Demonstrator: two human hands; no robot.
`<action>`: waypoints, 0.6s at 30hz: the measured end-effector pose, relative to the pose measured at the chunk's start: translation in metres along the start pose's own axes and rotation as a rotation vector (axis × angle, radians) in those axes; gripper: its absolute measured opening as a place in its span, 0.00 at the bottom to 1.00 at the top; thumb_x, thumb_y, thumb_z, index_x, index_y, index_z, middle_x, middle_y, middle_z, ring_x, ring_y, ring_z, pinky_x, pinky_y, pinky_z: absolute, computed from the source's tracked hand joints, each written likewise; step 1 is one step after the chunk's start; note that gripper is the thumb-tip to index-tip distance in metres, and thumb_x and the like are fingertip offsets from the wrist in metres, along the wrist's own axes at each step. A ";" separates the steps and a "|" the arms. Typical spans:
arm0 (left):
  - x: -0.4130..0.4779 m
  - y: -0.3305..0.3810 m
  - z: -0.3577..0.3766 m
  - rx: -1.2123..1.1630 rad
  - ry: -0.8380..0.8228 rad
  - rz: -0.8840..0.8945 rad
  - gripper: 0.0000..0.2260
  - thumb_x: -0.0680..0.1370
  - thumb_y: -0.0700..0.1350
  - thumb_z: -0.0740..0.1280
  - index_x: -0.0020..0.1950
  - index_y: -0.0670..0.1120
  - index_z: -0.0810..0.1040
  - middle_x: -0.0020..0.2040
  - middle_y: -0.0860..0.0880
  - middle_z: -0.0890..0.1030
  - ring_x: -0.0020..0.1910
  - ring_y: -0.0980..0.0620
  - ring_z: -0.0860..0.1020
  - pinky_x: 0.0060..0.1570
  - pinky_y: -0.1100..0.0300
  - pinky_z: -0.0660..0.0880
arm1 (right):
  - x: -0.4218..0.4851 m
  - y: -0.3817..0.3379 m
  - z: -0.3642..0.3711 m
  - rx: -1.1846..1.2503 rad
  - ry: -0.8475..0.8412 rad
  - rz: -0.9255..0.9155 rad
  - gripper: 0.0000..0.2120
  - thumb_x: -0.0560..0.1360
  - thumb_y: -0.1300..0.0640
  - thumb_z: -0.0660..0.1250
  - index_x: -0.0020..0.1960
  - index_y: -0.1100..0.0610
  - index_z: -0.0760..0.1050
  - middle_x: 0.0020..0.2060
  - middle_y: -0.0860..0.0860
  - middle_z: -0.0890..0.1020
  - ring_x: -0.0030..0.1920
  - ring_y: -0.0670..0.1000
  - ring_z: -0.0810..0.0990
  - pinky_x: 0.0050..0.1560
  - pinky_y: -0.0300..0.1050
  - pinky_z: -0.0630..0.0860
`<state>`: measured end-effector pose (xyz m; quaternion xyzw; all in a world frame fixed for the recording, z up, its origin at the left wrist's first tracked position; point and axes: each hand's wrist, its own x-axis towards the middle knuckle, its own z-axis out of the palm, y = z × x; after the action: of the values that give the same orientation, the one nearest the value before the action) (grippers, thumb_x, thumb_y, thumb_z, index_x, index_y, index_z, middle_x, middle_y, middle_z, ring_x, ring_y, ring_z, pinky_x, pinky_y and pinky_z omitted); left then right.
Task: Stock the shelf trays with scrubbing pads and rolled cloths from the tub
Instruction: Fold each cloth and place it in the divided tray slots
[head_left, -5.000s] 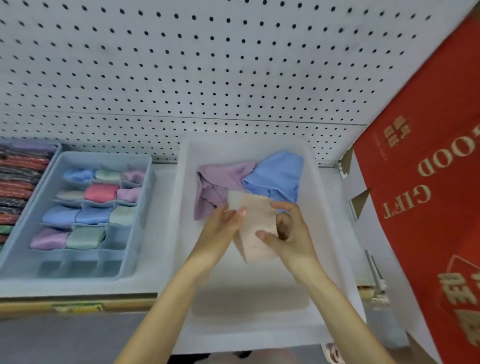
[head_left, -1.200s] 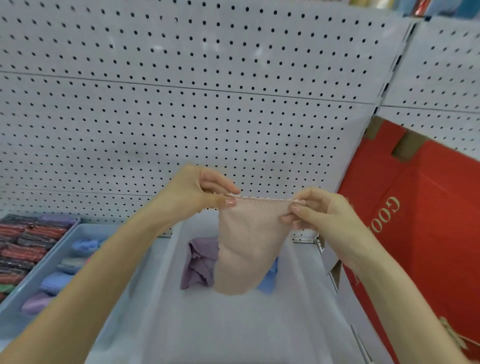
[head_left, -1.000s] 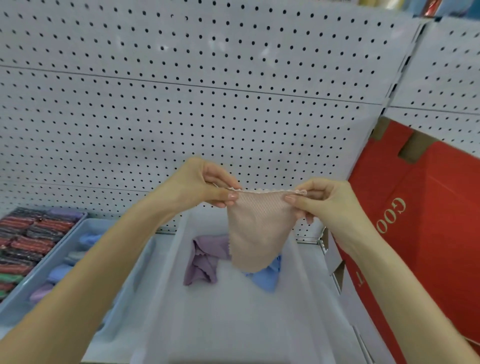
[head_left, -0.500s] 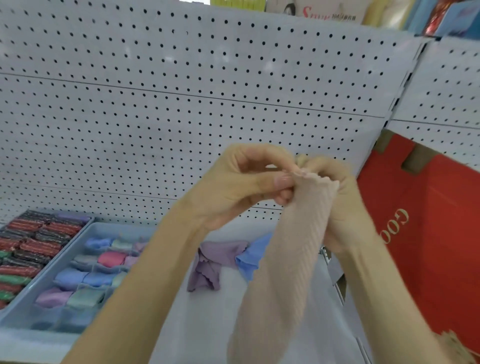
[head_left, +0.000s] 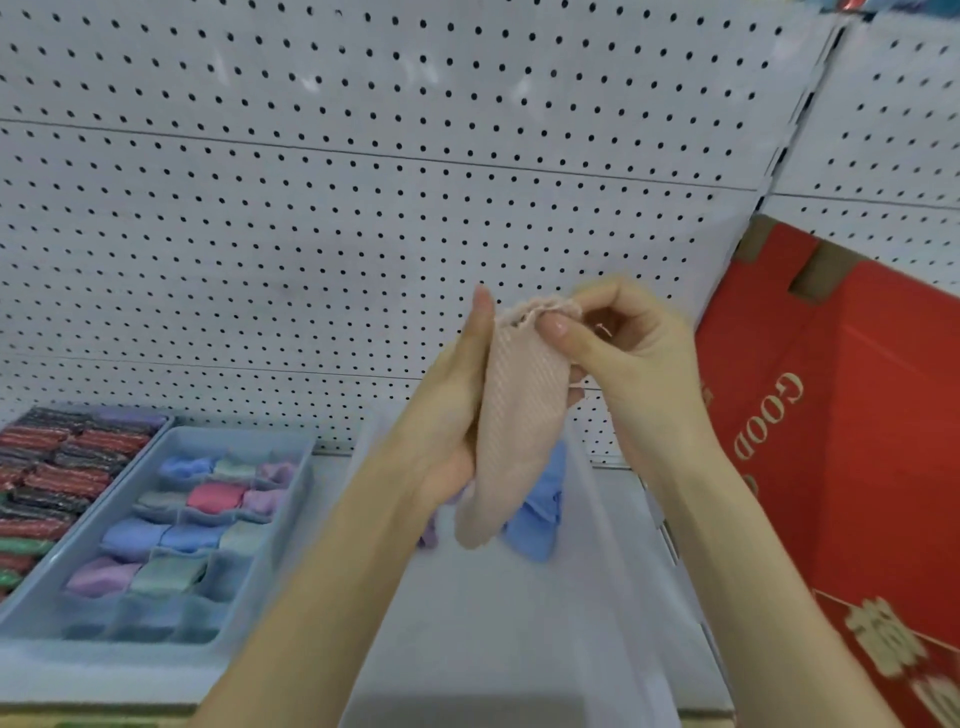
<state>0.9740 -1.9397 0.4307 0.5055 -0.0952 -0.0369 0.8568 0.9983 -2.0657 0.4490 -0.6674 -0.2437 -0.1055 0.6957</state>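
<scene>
A pale pink waffle cloth (head_left: 519, 415) hangs folded lengthwise in the air above the white tub (head_left: 519, 623). My right hand (head_left: 628, 364) pinches its top edge between thumb and fingers. My left hand (head_left: 457, 415) lies flat along the cloth's left side, fingers straight and pointing up. A blue cloth (head_left: 540, 514) and a bit of a lilac cloth (head_left: 428, 530) lie in the tub behind my hands. The blue divided tray (head_left: 291, 499) at left holds several rolled cloths in blue, pink, green and lilac. Its front cells hold nothing.
A second tray of dark red and green scrubbing pads (head_left: 47, 478) sits at the far left. A red cardboard box (head_left: 857, 441) stands close on the right. White pegboard (head_left: 363, 208) backs the shelf.
The cloth was held spread by both top corners, then the corners were brought together. Now my left hand has let go of the top and lies flat along the cloth's side.
</scene>
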 end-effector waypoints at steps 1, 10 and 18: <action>-0.001 -0.003 -0.003 0.011 -0.030 -0.005 0.24 0.74 0.64 0.55 0.51 0.49 0.82 0.51 0.48 0.85 0.50 0.48 0.83 0.54 0.53 0.79 | 0.000 0.000 -0.001 -0.001 0.010 0.018 0.07 0.67 0.56 0.75 0.35 0.50 0.77 0.34 0.60 0.74 0.33 0.53 0.70 0.26 0.40 0.69; -0.021 -0.035 -0.022 0.064 -0.236 -0.118 0.07 0.73 0.39 0.71 0.49 0.46 0.84 0.46 0.41 0.84 0.45 0.45 0.84 0.45 0.56 0.79 | 0.013 0.003 -0.002 -0.046 0.068 0.008 0.05 0.72 0.62 0.71 0.40 0.60 0.76 0.29 0.45 0.79 0.28 0.40 0.73 0.28 0.33 0.69; -0.022 -0.042 -0.033 -0.042 0.041 -0.141 0.14 0.77 0.45 0.61 0.56 0.40 0.82 0.57 0.42 0.82 0.56 0.47 0.81 0.53 0.55 0.79 | -0.034 0.069 -0.013 -0.039 -0.034 0.571 0.31 0.72 0.34 0.60 0.51 0.64 0.76 0.42 0.58 0.82 0.38 0.52 0.81 0.42 0.47 0.78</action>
<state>0.9605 -1.9284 0.3758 0.4933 -0.0410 -0.0886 0.8644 1.0038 -2.0783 0.3725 -0.7241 -0.0557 0.1012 0.6800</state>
